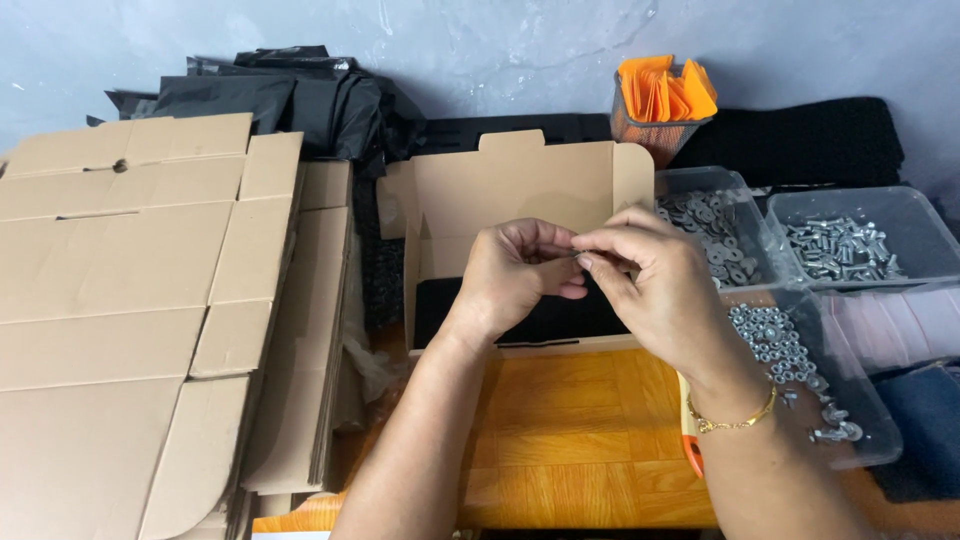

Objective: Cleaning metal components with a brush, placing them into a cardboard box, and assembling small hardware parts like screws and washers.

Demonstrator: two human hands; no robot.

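My left hand (pixel 515 272) and my right hand (pixel 652 290) meet above an open cardboard box (pixel 520 180) with a black lining (pixel 560 320). Between their fingertips is a small metal fastener (pixel 577 254), mostly hidden by the fingers. The left hand's fingers curl around it while the right hand's thumb and forefinger pinch its end. A gold bracelet (pixel 735 422) circles my right wrist.
Flat cardboard sheets (pixel 150 300) are stacked at left, black plastic bags (pixel 300 100) behind them. At right stand clear bins of washers (pixel 715 235), bolts (pixel 840 248) and nuts (pixel 775 340). An orange holder (pixel 665 95) stands at the back. Wooden tabletop (pixel 560 440) lies in front.
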